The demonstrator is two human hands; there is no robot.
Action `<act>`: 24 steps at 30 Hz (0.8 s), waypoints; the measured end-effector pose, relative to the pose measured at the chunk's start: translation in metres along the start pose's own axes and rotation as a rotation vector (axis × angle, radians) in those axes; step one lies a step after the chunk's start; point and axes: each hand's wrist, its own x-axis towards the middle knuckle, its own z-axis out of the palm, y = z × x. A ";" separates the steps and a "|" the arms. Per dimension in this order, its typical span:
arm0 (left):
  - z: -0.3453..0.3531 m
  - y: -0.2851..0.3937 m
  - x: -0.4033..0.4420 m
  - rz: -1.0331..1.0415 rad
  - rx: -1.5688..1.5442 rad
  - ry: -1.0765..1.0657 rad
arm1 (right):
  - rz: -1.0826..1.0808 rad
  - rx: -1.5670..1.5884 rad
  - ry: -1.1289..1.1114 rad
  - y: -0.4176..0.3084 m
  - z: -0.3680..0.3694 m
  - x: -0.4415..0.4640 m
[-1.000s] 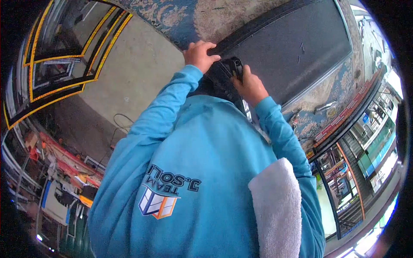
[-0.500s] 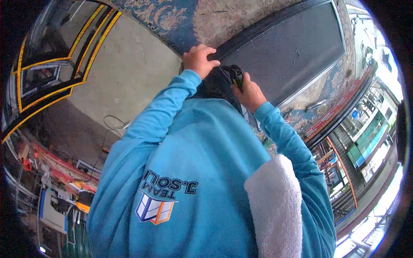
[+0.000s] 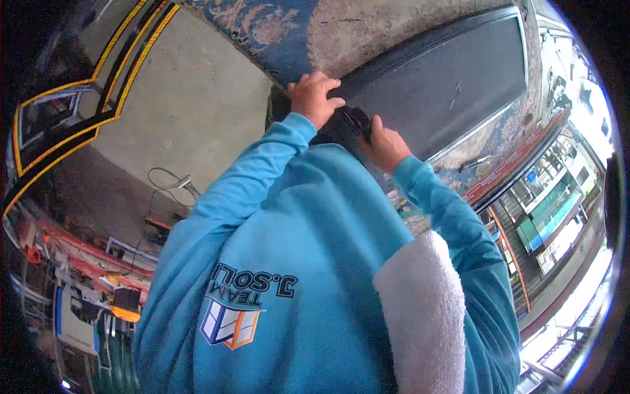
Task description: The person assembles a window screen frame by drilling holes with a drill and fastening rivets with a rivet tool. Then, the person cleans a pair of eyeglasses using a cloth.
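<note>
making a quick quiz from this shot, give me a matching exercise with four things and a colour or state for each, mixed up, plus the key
Column one
1. right hand
2. towel
3. shirt
4. flat panel

Column two
A. white
B. holding a black object
C. dark grey with a pale edge
D. blue with a printed logo

Right pairs: 1-B, 2-A, 3-D, 4-C

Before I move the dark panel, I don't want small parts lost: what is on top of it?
Two thin pieces lie on the dark panel, too small to identify. Anything behind the right hand and the dark item in its grip is covered.
</note>
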 end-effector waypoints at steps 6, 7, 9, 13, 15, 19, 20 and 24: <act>0.003 -0.005 -0.002 0.023 -0.042 0.036 | -0.050 -0.055 0.001 0.002 0.001 -0.002; 0.002 -0.005 -0.002 0.022 -0.029 0.014 | -0.052 -0.055 -0.002 0.001 0.001 -0.001; 0.004 -0.006 -0.004 0.023 -0.015 -0.003 | 0.036 -0.050 -0.068 -0.001 -0.002 -0.001; 0.006 0.011 -0.040 -0.022 -0.484 0.185 | 0.022 -0.049 -0.046 0.003 -0.004 0.000; 0.006 0.032 -0.063 -0.468 -0.830 -0.219 | 0.003 -0.023 -0.052 0.010 0.001 -0.003; 0.047 0.048 -0.068 -0.645 -1.148 -0.422 | -0.059 0.047 -0.018 0.008 0.003 -0.003; 0.054 0.051 -0.066 -0.670 -1.267 -0.325 | -0.021 0.048 -0.041 0.005 0.003 -0.002; 0.061 0.060 -0.066 -0.575 -1.559 -0.287 | -0.199 0.304 0.107 0.008 -0.004 -0.030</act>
